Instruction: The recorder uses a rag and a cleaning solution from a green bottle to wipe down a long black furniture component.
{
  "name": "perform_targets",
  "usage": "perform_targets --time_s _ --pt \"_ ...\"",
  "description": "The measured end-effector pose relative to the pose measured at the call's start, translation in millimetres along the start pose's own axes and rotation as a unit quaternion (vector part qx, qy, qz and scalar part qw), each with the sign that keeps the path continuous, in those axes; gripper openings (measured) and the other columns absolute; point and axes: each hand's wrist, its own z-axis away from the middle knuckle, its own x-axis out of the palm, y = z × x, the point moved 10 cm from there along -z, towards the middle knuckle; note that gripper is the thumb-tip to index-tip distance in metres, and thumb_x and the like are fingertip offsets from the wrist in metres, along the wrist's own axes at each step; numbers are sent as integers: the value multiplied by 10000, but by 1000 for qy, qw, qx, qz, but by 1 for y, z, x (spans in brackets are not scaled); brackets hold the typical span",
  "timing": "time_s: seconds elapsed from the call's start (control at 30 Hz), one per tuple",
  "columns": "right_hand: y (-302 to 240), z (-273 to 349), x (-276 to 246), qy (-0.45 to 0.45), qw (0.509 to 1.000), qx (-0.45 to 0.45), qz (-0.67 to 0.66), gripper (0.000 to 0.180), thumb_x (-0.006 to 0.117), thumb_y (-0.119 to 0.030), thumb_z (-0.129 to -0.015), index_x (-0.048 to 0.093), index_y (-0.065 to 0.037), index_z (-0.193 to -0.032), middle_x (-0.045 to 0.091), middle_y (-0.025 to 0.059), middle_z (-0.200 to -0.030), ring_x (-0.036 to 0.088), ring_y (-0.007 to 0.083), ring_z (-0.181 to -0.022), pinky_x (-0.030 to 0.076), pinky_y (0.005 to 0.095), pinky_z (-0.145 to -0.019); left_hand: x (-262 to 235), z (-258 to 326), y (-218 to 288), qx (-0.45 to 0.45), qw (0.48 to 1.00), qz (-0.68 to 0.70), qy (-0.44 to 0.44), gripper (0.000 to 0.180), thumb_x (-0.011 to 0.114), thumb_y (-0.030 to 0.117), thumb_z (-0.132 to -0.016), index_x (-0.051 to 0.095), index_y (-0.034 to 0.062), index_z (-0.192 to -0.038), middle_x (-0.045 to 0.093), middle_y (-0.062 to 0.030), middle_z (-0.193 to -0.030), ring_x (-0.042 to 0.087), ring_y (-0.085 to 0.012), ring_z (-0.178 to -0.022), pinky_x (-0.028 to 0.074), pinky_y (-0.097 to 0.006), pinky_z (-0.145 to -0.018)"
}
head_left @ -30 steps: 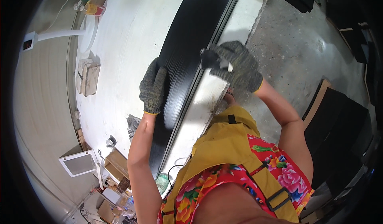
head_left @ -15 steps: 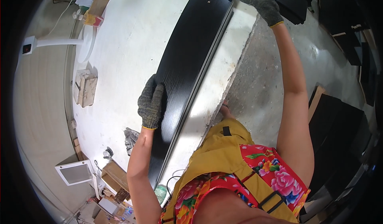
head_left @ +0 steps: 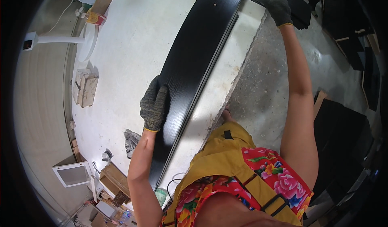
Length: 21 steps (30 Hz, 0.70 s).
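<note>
A long black wood-grain panel (head_left: 198, 45) lies lengthwise on the white tabletop, with grooved or layered strips showing along its right edge. My left hand (head_left: 153, 107), in a dark grey knit glove, rests against the panel's left edge with its fingers stretched along it. At the far end, my gloved right hand (head_left: 275, 2) is closed beside the panel's corner, over another black board (head_left: 297, 6) that lies crosswise there. Its fingertips are dark against dark, and what they hold is hidden.
A crumpled grey glove or rag (head_left: 131, 141) lies left of my left forearm. Further left are a stone-like block (head_left: 85, 88), a white stand (head_left: 87, 45) and a white-framed screen (head_left: 72, 174). Black boards (head_left: 343, 134) lean or lie at the right. The table's near edge (head_left: 238, 71) is rough.
My right hand has shifted slightly right and down, away from the panel's far corner, which now shows. My left hand has hardly moved.
</note>
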Motion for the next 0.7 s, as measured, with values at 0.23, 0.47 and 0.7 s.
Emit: perform_targets --time_s 0.23,0.47,0.7 --pt "29 -4 19 -50 996 -9 78 417 743 -394 -837 735 -93 -1125 713 160 -1111 660 267 -1044 496 359 -928 2 -1 2 11 1000 -14 1 490 638 311 -955 586 30 -1353 648 -225 -1269 641 -331 -1172 478 -389 -1011" --pt "17 10 20 -47 992 26 -110 450 719 -367 -893 704 -50 -1213 733 109 -1068 655 173 -969 480 308 -916 0 1 3 -4 999 -36 5 490 633 324 -956 588 41 -1354 654 -221 -1260 644 -323 -1173 480 -384 -1010" --pt "-8 -7 18 -89 996 -15 -8 409 711 -354 -897 718 -77 -1198 736 100 -1074 664 205 -970 491 321 -910 -5 2 -1 -20 1000 -22 8 497 643 337 -948 592 54 -1352 660 -227 -1240 664 -328 -1133 498 -385 -986"
